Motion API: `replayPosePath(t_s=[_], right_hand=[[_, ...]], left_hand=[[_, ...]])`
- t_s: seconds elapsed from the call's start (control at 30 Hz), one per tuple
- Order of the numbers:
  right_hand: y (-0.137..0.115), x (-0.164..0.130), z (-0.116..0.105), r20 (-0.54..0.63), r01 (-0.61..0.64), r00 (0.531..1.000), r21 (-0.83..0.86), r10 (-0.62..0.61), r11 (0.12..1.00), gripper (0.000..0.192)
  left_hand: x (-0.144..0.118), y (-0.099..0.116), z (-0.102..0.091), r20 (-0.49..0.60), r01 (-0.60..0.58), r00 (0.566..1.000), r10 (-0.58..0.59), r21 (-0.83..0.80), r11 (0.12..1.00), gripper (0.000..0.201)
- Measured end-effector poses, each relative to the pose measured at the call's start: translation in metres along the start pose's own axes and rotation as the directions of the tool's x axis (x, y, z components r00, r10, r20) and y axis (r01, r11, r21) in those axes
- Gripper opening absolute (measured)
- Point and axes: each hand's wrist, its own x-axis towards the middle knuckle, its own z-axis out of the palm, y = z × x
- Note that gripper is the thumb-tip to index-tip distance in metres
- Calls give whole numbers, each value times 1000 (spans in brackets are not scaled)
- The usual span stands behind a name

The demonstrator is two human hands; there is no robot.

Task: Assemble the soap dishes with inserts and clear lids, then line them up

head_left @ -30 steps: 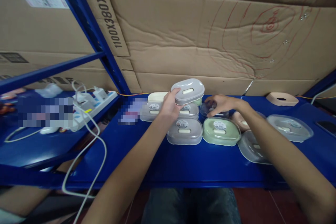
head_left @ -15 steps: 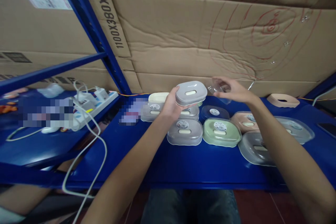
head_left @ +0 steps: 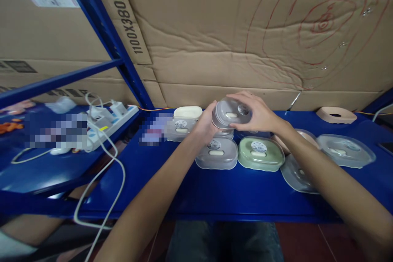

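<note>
My left hand (head_left: 206, 126) is closed on a grey oval plastic box (head_left: 218, 119), raised above the table with its top tilted towards me. Over it sits a clear cover (head_left: 231, 107) with a round sticker, gripped at its right side by my right hand (head_left: 259, 111). Whether the cover is fully seated on the box, I cannot tell. Just below, covered boxes in grey (head_left: 216, 160) and green (head_left: 264, 161) lie on the blue table. A dark blue one behind them is mostly hidden by my right hand.
More covered boxes (head_left: 346, 151) lie to the right, partly behind my forearm. A peach oval piece with a hole (head_left: 336, 115) and a cream piece (head_left: 188, 112) lie near the cardboard (head_left: 196, 65) at the back. At left are a blue post (head_left: 98, 24), a power strip (head_left: 123, 120) and cables.
My right hand has moved left with the clear cover, bringing it onto the grey box. The left hand and box have shifted slightly, and the box is more tilted.
</note>
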Motion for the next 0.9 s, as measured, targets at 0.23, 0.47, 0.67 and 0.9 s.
replayPosePath(t_s=[0.23, 0.47, 0.67, 0.9], right_hand=[[4, -2, 8, 8, 16, 1000, -5, -16, 1000, 89], [1, -2, 8, -16, 7, 1000, 51, -6, 999, 85], [12, 2, 10, -96, -180, 970, 343, 225, 922, 74], [23, 4, 7, 193, -549, 770, 686, 608, 478, 60]], left_hand=[[-6, 5, 4, 13, 21, 1000, -20, -51, 998, 41], [-9, -1, 4, 59, -91, 994, 88, 61, 994, 32], [-6, -2, 0, 0, -129, 992, 129, 32, 991, 36], [-11, 6, 0, 34, -218, 975, 217, 24, 976, 38]])
